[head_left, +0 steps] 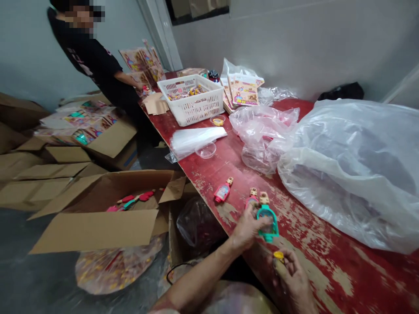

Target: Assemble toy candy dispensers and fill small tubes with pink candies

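My left hand (247,226) is closed on a small teal toy (267,219) with a tan cap, holding it just above the worn red table (327,244). My right hand (293,272) pinches a small yellow piece (279,255) just below the teal toy. A pink toy of the same kind (251,199) lies right behind my left hand. Another pink toy (223,190) lies further left near the table's edge.
Big clear plastic bags (356,170) cover the table's right side. A white basket (193,99), printed cards (244,90), clear sleeves (193,138) and small clear cups (206,150) sit further back. Open cardboard boxes (108,205) stand on the floor left. A person in black (94,61) stands at the far end.
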`<action>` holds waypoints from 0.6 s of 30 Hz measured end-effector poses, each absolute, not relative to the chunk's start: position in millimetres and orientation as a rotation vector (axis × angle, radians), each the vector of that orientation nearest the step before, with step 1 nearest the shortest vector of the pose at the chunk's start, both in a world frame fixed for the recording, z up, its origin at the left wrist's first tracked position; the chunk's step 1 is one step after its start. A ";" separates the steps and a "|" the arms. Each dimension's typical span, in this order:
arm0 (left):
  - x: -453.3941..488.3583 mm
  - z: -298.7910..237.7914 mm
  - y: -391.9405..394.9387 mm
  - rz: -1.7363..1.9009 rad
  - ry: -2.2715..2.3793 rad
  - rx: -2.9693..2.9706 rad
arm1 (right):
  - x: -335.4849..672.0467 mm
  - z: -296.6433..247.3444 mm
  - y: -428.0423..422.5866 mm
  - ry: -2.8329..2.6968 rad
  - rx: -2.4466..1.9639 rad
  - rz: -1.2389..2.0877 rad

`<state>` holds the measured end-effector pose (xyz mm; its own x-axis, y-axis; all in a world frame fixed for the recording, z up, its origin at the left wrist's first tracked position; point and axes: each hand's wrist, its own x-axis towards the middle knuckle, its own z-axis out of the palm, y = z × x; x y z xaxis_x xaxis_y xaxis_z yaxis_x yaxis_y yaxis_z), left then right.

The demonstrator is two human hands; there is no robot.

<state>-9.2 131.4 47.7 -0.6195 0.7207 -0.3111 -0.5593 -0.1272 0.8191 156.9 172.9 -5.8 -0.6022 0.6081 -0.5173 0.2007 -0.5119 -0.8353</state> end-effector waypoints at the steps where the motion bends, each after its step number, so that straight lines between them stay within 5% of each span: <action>1: -27.0 49.4 128.1 1.857 1.418 0.294 | 158.1 -8.3 173.7 -1.380 -1.262 2.186; 5: -116.3 56.4 108.5 1.481 2.421 0.622 | 169.0 -27.3 181.0 -1.620 -1.257 2.003; 10: -197.0 46.0 85.0 1.187 2.750 0.512 | 178.8 -56.4 185.7 -1.768 -1.305 1.674; 18: -195.5 27.0 82.9 0.865 2.965 0.668 | 186.7 -84.4 199.6 -1.773 -1.323 1.620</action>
<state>-195.5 82.9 27.0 -0.9103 0.3920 0.1328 0.4019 0.7608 0.5096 186.7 199.6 -84.4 -0.4741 0.8291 -0.2963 0.3695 -0.1181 -0.9217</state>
